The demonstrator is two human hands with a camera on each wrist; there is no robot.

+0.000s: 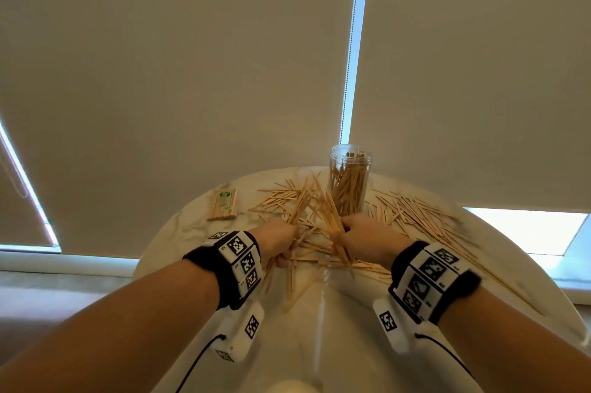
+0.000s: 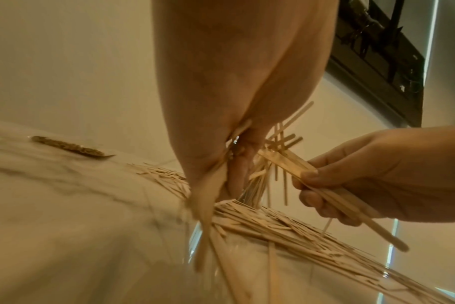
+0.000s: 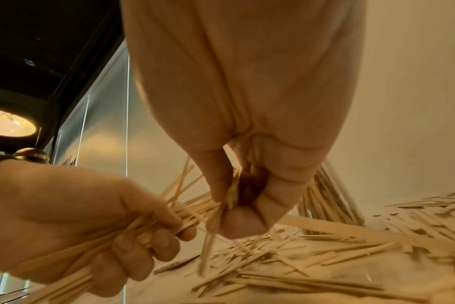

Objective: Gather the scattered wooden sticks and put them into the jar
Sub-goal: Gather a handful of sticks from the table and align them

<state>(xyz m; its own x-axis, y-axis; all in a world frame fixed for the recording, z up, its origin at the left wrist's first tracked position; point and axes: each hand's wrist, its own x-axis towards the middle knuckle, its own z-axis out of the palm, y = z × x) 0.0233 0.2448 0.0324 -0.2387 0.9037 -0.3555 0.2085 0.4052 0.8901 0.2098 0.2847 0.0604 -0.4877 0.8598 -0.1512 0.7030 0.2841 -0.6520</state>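
Thin wooden sticks [image 1: 415,216] lie scattered over the round marble table [image 1: 319,328]. A clear plastic jar [image 1: 349,181] stands upright at the far middle, partly filled with sticks. My left hand [image 1: 281,242] grips a bundle of sticks [image 3: 91,246] just left of centre. My right hand [image 1: 361,235] grips another bundle [image 2: 325,185] just in front of the jar. Both bundles hang over the pile in the wrist views, with the left hand [image 3: 78,222] and the right hand [image 2: 377,176] seen fist-like around them.
A sealed packet of sticks [image 1: 223,204] lies at the table's far left. Closed roller blinds [image 1: 192,72] hang behind the table, with bright window strips at the edges. The table's near half holds only a few stray sticks [image 1: 297,287].
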